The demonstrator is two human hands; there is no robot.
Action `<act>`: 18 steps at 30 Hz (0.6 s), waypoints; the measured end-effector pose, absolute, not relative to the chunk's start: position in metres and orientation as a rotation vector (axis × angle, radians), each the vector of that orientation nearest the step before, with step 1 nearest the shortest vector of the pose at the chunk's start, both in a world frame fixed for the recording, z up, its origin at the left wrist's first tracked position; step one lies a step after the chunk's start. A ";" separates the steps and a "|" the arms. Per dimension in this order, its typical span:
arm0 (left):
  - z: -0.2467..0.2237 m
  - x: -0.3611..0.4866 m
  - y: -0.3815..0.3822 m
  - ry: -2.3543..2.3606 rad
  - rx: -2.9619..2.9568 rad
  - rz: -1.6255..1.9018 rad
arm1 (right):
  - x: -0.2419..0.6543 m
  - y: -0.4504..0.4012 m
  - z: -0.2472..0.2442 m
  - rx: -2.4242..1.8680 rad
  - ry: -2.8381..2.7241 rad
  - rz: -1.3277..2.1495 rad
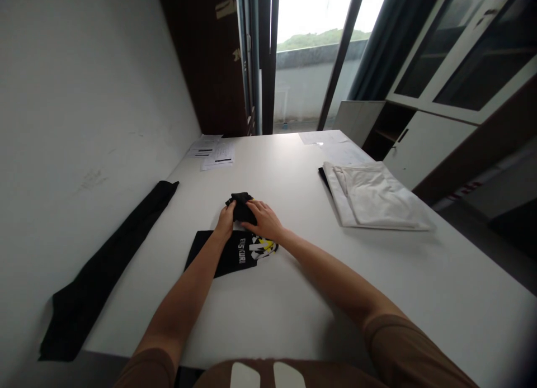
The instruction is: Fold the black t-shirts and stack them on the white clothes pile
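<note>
Both my hands are on a small bunched piece of black cloth (242,209) near the middle of the white table. My left hand (226,219) grips its left edge with thumb and fingers. From the right, my right hand (264,219) holds it, fingers bent over the top. Just below lies a flat black printed cloth (235,252) with white lettering and a yellow and white graphic at its right end. My left forearm covers part of that cloth. Whether the two black pieces are joined, I cannot tell.
A long folded black cloth (113,265) lies along the table's left edge by the wall. Folded white fabric (373,198) rests on the right, with something black under its left edge. Paper sheets (218,154) lie at the far left, more papers (325,137) at the far end.
</note>
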State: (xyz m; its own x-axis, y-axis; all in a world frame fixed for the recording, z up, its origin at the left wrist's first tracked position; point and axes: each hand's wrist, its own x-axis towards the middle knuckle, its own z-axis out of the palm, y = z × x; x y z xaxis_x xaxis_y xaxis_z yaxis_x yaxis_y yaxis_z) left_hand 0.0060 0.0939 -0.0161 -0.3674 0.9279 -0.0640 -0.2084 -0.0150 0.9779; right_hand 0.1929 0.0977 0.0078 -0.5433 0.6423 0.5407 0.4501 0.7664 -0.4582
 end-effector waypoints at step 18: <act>-0.013 -0.006 0.077 1.564 1.456 1.260 | 0.201 0.127 0.057 -0.780 -1.189 1.176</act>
State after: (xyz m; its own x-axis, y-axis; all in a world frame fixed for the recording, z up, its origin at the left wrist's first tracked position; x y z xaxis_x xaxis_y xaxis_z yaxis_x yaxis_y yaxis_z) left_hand -0.0063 0.0769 -0.0129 -0.1731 0.9740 0.1463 0.3501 -0.0780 0.9335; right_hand 0.2012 0.1269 0.0569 -0.0445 0.9597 0.2776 -0.2671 0.2564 -0.9289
